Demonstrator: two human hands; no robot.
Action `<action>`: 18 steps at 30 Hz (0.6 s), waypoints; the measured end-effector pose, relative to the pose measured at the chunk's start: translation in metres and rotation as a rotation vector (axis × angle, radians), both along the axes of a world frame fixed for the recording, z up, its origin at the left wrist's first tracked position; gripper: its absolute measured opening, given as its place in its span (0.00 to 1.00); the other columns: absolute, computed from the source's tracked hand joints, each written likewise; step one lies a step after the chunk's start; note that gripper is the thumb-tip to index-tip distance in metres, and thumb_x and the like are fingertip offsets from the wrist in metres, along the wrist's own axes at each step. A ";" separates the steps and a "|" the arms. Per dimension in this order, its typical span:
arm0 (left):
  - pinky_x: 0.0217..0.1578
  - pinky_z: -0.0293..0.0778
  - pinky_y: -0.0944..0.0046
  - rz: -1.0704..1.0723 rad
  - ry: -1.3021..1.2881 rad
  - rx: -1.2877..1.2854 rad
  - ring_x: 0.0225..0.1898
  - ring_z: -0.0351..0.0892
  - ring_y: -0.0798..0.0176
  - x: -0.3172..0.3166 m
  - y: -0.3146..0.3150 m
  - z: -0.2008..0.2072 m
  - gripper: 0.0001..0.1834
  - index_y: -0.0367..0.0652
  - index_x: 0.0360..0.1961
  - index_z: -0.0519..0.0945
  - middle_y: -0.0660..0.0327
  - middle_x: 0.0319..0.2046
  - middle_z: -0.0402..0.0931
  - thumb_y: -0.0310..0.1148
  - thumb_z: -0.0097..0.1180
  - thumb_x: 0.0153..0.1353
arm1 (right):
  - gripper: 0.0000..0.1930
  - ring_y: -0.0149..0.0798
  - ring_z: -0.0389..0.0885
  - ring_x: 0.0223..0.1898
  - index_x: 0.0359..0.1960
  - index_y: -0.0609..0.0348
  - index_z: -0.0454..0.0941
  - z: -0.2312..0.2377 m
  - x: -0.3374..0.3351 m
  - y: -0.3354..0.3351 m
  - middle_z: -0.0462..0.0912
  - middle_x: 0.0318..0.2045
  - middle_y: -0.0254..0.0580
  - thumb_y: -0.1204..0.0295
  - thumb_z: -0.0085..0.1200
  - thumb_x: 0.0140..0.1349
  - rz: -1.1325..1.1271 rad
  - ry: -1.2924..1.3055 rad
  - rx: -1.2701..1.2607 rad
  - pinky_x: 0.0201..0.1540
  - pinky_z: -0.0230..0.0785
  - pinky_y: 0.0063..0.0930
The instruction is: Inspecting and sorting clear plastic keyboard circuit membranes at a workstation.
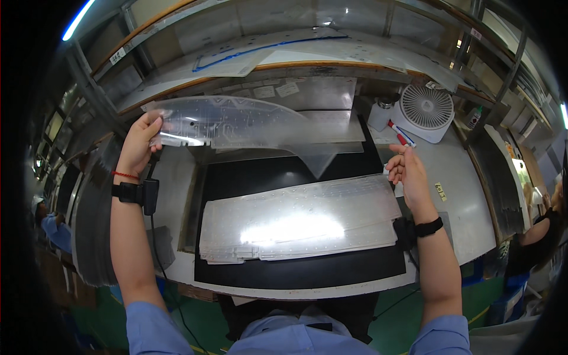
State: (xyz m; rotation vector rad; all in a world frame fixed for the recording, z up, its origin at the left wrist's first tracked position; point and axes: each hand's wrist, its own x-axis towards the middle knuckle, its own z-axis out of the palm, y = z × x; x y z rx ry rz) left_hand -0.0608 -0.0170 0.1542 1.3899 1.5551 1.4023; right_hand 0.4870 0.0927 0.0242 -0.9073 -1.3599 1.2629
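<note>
My left hand (141, 137) is closed on the left end of a thin, clear plastic sheet (236, 121) with small holes and printed lines. The sheet is raised over the back of the table, and its free end curls and droops to the right. Below it, a stack of similar translucent sheets (296, 207) lies slightly askew on a black mat (236, 174). My right hand (409, 174) is raised at the stack's far right corner, fingers loosely bent and apart, with no sheet in it. Glare covers the stack's middle.
A white fan (427, 112), a bottle (380, 113) and a red-and-white marker (402, 137) are at the back right. Sheets lie on the shelf (331, 62) above. Piles of sheets stand at the left (94, 219) and right (500, 171). Other people are at both sides.
</note>
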 end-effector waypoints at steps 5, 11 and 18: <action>0.17 0.63 0.84 0.010 -0.186 0.025 0.17 0.66 0.83 -0.033 -0.025 -0.015 0.10 0.42 0.48 0.74 0.62 0.32 0.80 0.32 0.48 0.69 | 0.25 0.22 0.72 0.22 0.52 0.64 0.71 -0.003 0.000 0.001 0.77 0.26 0.35 0.53 0.32 0.74 0.002 -0.023 0.005 0.25 0.62 0.13; 0.17 0.63 0.83 0.062 -0.152 -0.027 0.16 0.65 0.82 -0.078 -0.063 -0.024 0.10 0.41 0.47 0.73 0.61 0.32 0.80 0.33 0.49 0.69 | 0.24 0.22 0.72 0.22 0.52 0.63 0.72 -0.003 0.001 0.001 0.78 0.26 0.35 0.54 0.35 0.73 -0.028 -0.065 0.013 0.25 0.62 0.13; 0.18 0.64 0.82 0.310 0.050 -0.127 0.16 0.68 0.79 -0.101 -0.122 -0.035 0.10 0.40 0.47 0.74 0.62 0.32 0.79 0.33 0.48 0.68 | 0.22 0.22 0.72 0.23 0.51 0.62 0.73 -0.007 -0.001 0.003 0.78 0.27 0.34 0.56 0.37 0.73 -0.014 -0.090 0.002 0.26 0.62 0.13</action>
